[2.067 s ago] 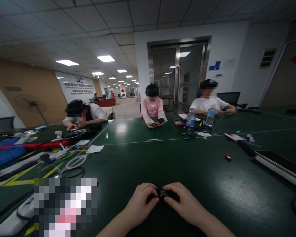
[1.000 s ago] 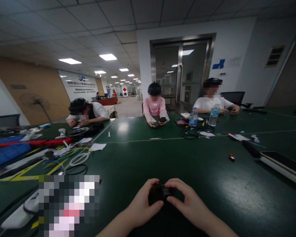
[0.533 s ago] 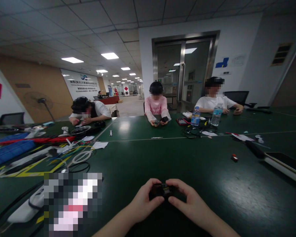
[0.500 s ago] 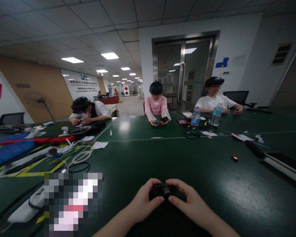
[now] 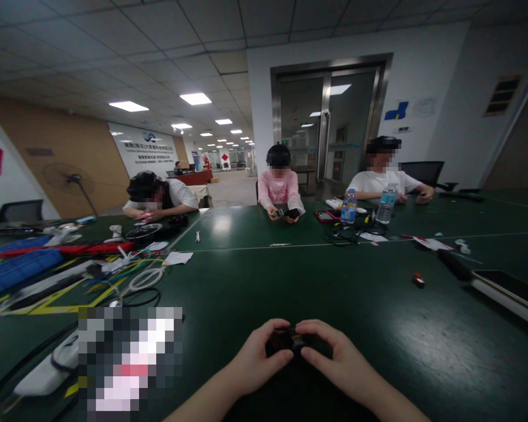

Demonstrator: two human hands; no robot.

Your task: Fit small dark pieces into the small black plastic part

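Tabletop [image 5: 246, 281], dark green, is stretching across the lower view and running out of frame at both sides. Behind it, steel-framed glass doors [image 5: 303, 135] are standing partly screened by people. A wall sign [image 5: 145, 151] is carrying a blue wave-like logo over rows of Chinese characters and a finer line of lettering, all too blurred to read with certainty. Three co-workers are sitting along the far side, mosaic squares hiding part of each head; the one in pink [image 5: 278, 186] is holding small dark items that are hard to make out. A pixelated patch [image 5: 132, 363] at lower left is masking whatever lies beneath and covering one end of a white casing [image 5: 44, 372]. At the right edge, a black-topped slab [image 5: 508, 287] is being cut off by the frame. Nearest the camera, the left hand [image 5: 257, 357] and right hand [image 5: 337, 351] are facing each other, thumbs and curled fingers closing narrowly on one black object [image 5: 286, 340] between them. The fingers are hiding both its ends, and its dark body is merging with the tabletop, so whether it is touching the surface cannot be told. Two plastic bottles [image 5: 348, 208] are showing blue labels, their print too small to read. A tiny red item [image 5: 418, 281] is lying well apart from the hands.
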